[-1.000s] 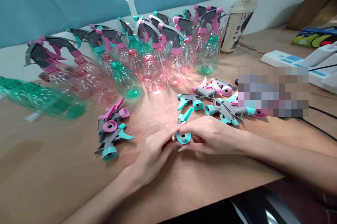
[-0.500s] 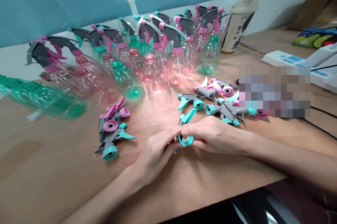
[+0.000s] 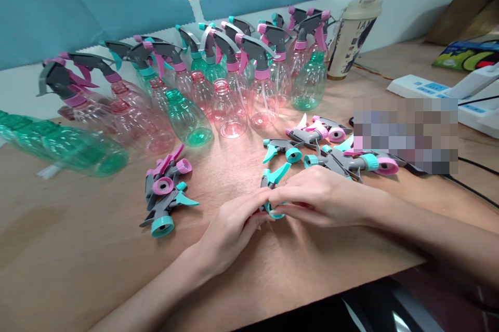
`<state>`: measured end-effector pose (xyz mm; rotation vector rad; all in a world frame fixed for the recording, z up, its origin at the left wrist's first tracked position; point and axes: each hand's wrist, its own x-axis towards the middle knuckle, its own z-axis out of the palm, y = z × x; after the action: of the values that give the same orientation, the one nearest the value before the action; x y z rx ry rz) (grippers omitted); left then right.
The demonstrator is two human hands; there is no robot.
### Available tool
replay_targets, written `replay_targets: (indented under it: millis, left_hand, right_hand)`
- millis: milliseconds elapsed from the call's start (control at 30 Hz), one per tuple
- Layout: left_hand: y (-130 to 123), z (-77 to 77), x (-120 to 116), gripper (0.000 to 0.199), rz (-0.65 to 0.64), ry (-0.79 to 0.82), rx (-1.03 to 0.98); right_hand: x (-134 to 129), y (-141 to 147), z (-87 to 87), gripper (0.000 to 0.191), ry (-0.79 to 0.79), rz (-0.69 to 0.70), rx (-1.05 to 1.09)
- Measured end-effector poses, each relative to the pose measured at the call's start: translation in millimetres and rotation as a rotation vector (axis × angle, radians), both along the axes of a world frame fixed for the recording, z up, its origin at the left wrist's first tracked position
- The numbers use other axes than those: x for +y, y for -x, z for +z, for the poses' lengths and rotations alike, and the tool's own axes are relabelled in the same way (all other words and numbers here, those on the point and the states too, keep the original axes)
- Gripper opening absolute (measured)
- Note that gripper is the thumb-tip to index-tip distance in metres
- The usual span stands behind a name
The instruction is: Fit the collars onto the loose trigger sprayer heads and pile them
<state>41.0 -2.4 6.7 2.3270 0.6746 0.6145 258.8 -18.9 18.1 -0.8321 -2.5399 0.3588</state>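
Note:
Between my two hands, above the front part of the table, is a grey and turquoise spray trigger head (image 3: 277, 173). My left hand (image 3: 234, 218) grips it from the left, fingers closed round its body. From the right, my right hand (image 3: 317, 198) pinches near its turquoise collar, which the fingers partly cover. Left of my hands lies a small pile of trigger heads (image 3: 162, 194), pink and turquoise. Beyond my right hand more loose trigger heads (image 3: 307, 137) lie in a heap.
Several pink and green spray bottles (image 3: 230, 108) stand at the back, many with trigger heads on. Green bottles (image 3: 78, 145) lie at the left. A cream tumbler (image 3: 353, 36) and a white power strip (image 3: 424, 88) are at the right. The table edge (image 3: 331, 295) runs below my hands.
My right hand's fingers have shifted over the turquoise collar and now cover more of it. The spray trigger head has turned slightly. My left hand has barely moved.

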Motion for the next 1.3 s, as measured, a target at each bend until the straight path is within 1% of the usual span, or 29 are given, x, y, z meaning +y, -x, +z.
replay_targets:
  millis: [100, 233, 367, 467, 600, 767, 933, 1100, 1300]
  left_hand:
    - [-0.3, 0.7, 0.0, 0.028, -0.009, -0.01, -0.012]
    - [-0.2, -0.2, 0.2, 0.03, -0.031, -0.037, -0.025]
    - [1.9, -5.7, 1.7, 0.031, -0.034, -0.093, -0.026]
    - [3.3, -9.6, 3.2, 0.033, -0.047, -0.11, -0.017]
    - [3.5, -10.5, 4.0, 0.032, -0.044, -0.096, -0.011]
    - [2.4, -8.4, 3.2, 0.03, -0.04, -0.085, -0.006]
    - [2.3, -8.3, 3.2, 0.032, -0.029, -0.108, -0.003]
    - [2.1, -7.6, 2.1, 0.029, -0.047, -0.158, 0.012]
    - [1.8, -5.7, 1.7, 0.028, -0.046, -0.19, 0.009]
  right_hand:
    - [-2.3, 0.1, 2.3, 0.022, -0.02, -0.034, -0.036]
    - [-5.6, 2.1, 6.7, 0.023, -0.11, -0.042, -0.107]
    - [-6.1, 2.9, 7.4, 0.021, -0.21, -0.032, -0.182]
    - [-5.8, 2.8, 7.3, 0.022, -0.244, -0.012, -0.214]
    - [-7.0, 3.6, 8.8, 0.021, -0.25, -0.004, -0.204]
    - [-8.1, 5.2, 9.9, 0.023, -0.243, -0.011, -0.175]
    - [-6.5, 5.1, 9.7, 0.027, -0.252, -0.01, -0.142]
    - [-8.1, 4.7, 10.2, 0.025, -0.251, -0.012, -0.119]
    - [-7.8, 6.5, 8.4, 0.026, -0.329, -0.019, -0.081]
